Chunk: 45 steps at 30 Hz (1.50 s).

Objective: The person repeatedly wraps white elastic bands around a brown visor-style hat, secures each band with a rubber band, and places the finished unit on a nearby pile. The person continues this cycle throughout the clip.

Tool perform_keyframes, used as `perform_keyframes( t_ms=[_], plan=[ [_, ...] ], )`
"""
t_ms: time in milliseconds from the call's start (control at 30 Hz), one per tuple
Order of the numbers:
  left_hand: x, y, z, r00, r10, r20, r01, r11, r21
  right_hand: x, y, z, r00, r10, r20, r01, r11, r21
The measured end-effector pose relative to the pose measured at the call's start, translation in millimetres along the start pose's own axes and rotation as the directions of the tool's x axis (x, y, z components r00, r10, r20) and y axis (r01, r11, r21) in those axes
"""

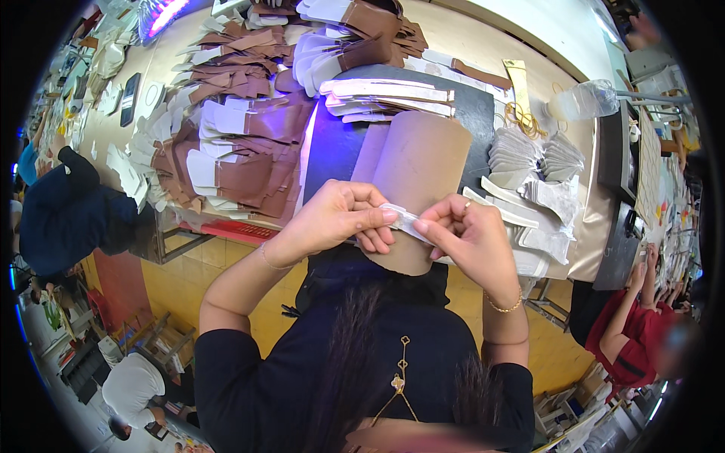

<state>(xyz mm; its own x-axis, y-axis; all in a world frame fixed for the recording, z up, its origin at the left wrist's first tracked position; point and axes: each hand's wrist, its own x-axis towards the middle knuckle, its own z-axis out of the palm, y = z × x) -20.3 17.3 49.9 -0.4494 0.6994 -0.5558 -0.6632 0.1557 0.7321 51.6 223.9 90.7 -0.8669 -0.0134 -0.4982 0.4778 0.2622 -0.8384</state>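
Both hands meet at the desk (pixel 529 45) edge, the left hand (pixel 336 215) and right hand (pixel 468 234) each pinching one end of a small white strip (pixel 405 221) over a tan leather piece (pixel 419 174), beside stacked brown cutouts (pixel 242 151).

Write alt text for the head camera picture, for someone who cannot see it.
A person's left hand and right hand pinch a small white strip between them over a tan leather piece on a worktable. Piles of brown and white cut pieces lie to the left, stacked grey-white pieces to the right.
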Motion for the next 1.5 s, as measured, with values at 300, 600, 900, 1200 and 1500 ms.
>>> perform_keyframes(
  t_ms=[300,600,900,1200,1500],
  plan=[
    [1,-8,-6,0.999,-0.017,-0.033,0.016,0.999,-0.048,-6,19,-12,0.999,-0.005,0.032,0.002,0.997,0.081],
    [5,-12,-8,0.999,0.017,-0.042,-0.017,1.000,-0.019,-5,26,-7,0.996,-0.088,-0.021,0.088,0.995,0.041],
    [4,-28,-24,0.983,0.171,-0.068,-0.177,0.980,-0.093,-10,48,-18,0.999,-0.032,-0.026,0.036,0.980,0.196],
    [9,-49,-39,0.987,0.156,-0.042,-0.160,0.977,-0.141,-10,73,-23,1.000,-0.014,-0.013,0.018,0.928,0.371],
    [17,-56,-38,0.989,0.150,-0.021,-0.151,0.979,-0.135,-2,91,-12,0.999,0.034,0.025,-0.042,0.813,0.581]
  ],
)
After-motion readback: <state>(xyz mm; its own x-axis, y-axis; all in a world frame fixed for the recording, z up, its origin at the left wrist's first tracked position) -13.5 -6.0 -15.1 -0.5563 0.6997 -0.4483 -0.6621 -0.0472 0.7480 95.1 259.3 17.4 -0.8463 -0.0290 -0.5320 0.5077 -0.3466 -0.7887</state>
